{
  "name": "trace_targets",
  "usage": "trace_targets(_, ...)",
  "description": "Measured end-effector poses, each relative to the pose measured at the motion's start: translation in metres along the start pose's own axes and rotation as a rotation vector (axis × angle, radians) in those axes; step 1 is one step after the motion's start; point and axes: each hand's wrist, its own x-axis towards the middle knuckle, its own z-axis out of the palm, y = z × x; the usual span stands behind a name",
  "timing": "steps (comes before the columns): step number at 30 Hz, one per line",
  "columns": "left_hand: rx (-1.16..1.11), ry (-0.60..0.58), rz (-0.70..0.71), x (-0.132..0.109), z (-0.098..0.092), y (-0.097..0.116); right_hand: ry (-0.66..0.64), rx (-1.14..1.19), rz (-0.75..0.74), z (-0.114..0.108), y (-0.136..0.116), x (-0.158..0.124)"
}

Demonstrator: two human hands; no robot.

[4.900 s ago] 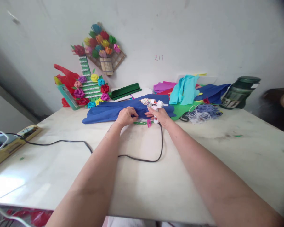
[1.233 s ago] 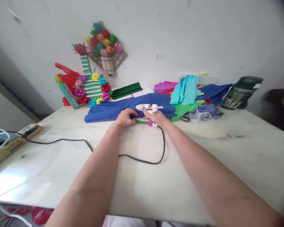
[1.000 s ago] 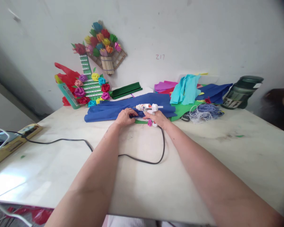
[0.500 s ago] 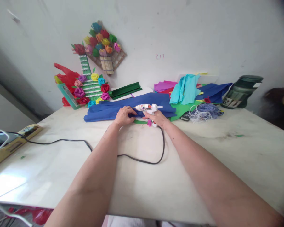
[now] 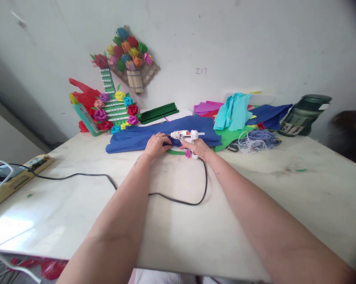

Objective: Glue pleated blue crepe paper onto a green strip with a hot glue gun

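My right hand (image 5: 199, 149) grips a white hot glue gun (image 5: 186, 135), its nozzle pointing left toward my left hand. My left hand (image 5: 156, 144) is closed on a small dark blue piece of crepe paper at the near edge of a long blue crepe sheet (image 5: 130, 139). A thin green strip (image 5: 174, 151) and a small pink paper bit (image 5: 188, 154) lie just under the gun. The gun's black cord (image 5: 178, 201) loops back across the table.
Paper-flower crafts (image 5: 115, 110) lean on the wall at back left, another hangs above (image 5: 130, 55). Folded green paper (image 5: 157, 113), coloured paper sheets (image 5: 231, 112), a coil of pale cord (image 5: 255, 141) and a dark green jug (image 5: 302, 115) line the back. A power strip (image 5: 15, 179) sits far left.
Since the earliest frame the glue gun has tilted lower and shifted left, closer to my left hand. Over the last second both hands have barely moved.
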Motion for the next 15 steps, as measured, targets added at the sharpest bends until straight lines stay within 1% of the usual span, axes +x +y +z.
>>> trace_targets(4,-0.023,-0.029,-0.023,-0.004,-0.006,-0.008,-0.005,0.007,0.014,-0.001,0.002,0.000)
trace_targets(8,-0.007,-0.038,-0.054,-0.007,-0.006,-0.014,-0.015,0.013,0.013,-0.001,0.005,0.001)
trace_targets(15,-0.020,-0.020,-0.056,-0.005,-0.005,-0.012,-0.016,0.022,-0.002,-0.001,0.007,0.003)
